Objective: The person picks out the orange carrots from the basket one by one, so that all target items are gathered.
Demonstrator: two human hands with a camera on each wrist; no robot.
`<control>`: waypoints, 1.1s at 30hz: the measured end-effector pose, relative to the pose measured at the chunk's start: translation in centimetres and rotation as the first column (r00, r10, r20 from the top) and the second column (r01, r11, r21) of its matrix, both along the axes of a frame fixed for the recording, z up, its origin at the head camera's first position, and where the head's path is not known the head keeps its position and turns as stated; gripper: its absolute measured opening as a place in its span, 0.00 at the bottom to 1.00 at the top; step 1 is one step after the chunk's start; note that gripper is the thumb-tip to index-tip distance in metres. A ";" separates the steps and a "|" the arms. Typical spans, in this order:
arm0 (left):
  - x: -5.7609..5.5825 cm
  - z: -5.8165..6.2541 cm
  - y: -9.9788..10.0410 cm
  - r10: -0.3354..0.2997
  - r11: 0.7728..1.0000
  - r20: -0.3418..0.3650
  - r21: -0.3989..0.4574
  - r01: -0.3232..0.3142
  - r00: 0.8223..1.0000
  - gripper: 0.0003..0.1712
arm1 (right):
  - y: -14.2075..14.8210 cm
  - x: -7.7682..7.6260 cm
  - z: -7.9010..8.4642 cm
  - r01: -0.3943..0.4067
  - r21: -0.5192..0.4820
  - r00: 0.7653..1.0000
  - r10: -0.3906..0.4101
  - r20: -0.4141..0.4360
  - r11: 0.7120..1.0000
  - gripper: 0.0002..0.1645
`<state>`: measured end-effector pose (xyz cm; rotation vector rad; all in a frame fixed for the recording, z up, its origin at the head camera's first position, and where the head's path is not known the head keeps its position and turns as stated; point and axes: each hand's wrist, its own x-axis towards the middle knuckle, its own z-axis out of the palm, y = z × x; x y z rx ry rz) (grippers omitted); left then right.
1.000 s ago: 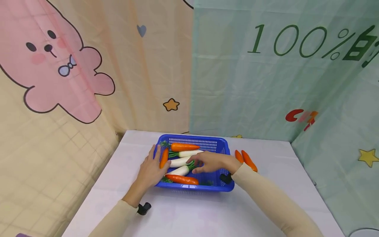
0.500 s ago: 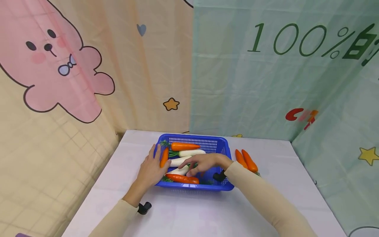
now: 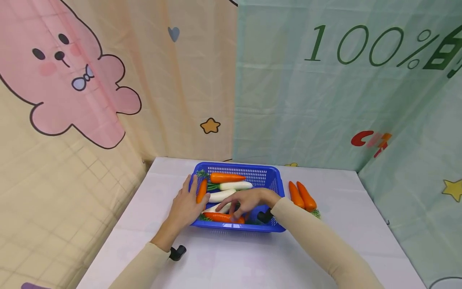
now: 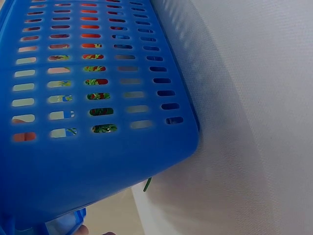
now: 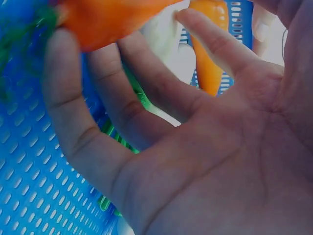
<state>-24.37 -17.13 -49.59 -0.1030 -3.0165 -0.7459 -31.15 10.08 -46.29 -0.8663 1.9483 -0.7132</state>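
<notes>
A blue plastic basket (image 3: 273, 227) holds several carrots and white radishes. My left hand (image 3: 187, 206) lies over its left side, fingers spread, beside an upright-lying carrot (image 3: 202, 191); the left wrist view shows mostly the basket's slotted wall (image 4: 98, 152). My right hand (image 3: 248, 200) reaches down inside, above the front carrot (image 3: 218, 217). Close up, the fingertips of this right hand (image 5: 195, 161) meet the thick leafy end of that orange carrot (image 5: 110, 22), fingers loosely bent and spread. White radishes (image 3: 236, 185) lie behind it, one partly hidden by the hand.
Two carrots (image 3: 306, 197) lie on the white table (image 3: 231, 261) right of the basket. Another carrot (image 3: 227, 178) lies along the basket's back wall. Printed curtains (image 3: 288, 100) hang behind and beside the table.
My right hand has moved from the radish leaves left and toward the front, onto the near carrot. My left hand stays at the basket's left side. The head view has shifted slightly.
</notes>
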 end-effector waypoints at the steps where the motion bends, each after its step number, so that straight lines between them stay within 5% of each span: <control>1: 0.0 0.0 0.1 0.000 1.000 0.000 0.000 0.000 1.000 0.58 | 0.0 0.0 0.0 -0.006 0.001 1.000 0.006 0.002 1.000 0.37; 18: 0.0 0.3 0.0 -0.006 1.000 0.002 0.018 0.006 1.000 0.58 | 1.3 -0.1 0.4 0.000 -0.039 0.999 -0.002 -0.050 0.999 0.40; 33: 0.0 0.3 -0.1 -0.011 1.000 -0.013 0.009 0.011 1.000 0.56 | 4.3 0.1 1.8 0.108 -0.097 0.978 -0.123 -0.167 0.989 0.42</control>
